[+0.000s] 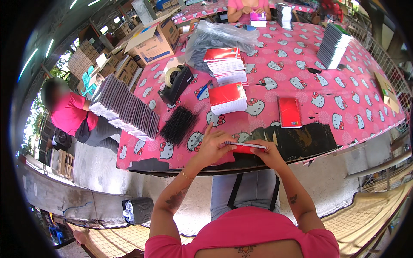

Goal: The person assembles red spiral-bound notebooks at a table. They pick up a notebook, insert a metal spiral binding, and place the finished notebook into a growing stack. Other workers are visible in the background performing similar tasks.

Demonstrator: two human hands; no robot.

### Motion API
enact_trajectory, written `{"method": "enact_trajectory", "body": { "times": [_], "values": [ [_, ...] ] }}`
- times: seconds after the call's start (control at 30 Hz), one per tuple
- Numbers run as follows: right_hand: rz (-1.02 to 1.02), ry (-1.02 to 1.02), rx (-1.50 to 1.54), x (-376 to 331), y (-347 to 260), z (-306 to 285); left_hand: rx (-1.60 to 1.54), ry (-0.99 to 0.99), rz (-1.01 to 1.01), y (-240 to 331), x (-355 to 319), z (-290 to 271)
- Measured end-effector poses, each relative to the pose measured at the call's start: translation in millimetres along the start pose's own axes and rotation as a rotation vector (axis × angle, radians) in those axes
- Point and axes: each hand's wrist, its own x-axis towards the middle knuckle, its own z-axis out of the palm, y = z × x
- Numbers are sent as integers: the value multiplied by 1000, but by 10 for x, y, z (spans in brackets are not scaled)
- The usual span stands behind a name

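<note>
Between my two hands, just over the table's front edge, is a small red notebook (246, 148), held nearly edge-on so its white pages show. My left hand (212, 144) pinches its left end with the thumb, one finger pointing away. Around the right end, my right hand (267, 153) is closed. Beyond them a stack of red notebooks (228, 98) stands on the table, with another red-topped stack (223, 64) behind it. A single red spiral notebook (290, 112) lies flat to the right. Left of the stacks is a pile of black binding coils (177, 124).
A long row of stacked notebooks (124, 105) lines the table's left side, near a black tape dispenser (175, 84). A plastic bag (215, 41) and a cardboard box (155, 41) sit farther back. Another notebook stack (332, 46) stands far right. Two other people are nearby.
</note>
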Motion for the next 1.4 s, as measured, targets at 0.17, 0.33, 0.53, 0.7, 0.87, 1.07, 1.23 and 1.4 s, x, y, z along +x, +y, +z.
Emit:
{"method": "enact_trajectory", "body": {
  "times": [0.17, 0.33, 0.53, 0.7, 0.87, 1.07, 1.23, 1.4],
  "values": [
    [-34, 14, -64, -7, 36, -29, 601, 186, -23, 297, -67, 203],
    [-56, 29, -35, 9, 70, 47, 653, 72, -65, 351, -641, 825],
    [-60, -47, -35, 23, -15, 24, 710, 75, -60, 399, -417, 659],
    [-13, -86, -14, 34, -16, 12, 784, 128, -13, 355, -209, 564],
    [-73, -69, 5, 58, 55, -21, 812, -80, 101, 412, -349, 691],
    [-76, -29, -41, 26, 154, -6, 813, -113, 180, 379, -318, 756],
    [-143, -49, -152, 61, 75, -8, 923, 175, 127, 347, 130, 495],
    [-103, -91, -52, 67, 120, -8, 685, 67, 334, 318, -363, 905]
  ]
}}
